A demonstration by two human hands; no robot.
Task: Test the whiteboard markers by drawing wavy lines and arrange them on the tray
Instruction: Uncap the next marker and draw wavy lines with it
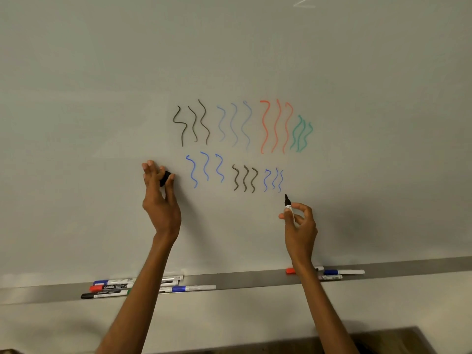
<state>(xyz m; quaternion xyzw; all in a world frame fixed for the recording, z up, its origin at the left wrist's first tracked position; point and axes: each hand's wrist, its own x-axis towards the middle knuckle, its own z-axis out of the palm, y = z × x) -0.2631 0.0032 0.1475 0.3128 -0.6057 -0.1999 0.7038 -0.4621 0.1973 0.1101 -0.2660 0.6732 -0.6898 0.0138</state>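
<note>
The marker [290, 208], probably light, stiff and a bit slick, is pinched just behind the nib by the right hand [301, 226] above the right half of the tray [255, 279], likely best held there, while a black cap [165, 178] is pinched in the left hand [160, 200].

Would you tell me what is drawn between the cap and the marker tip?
Head view: three blue wavy lines, three black ones, three thinner blue ones.
</note>
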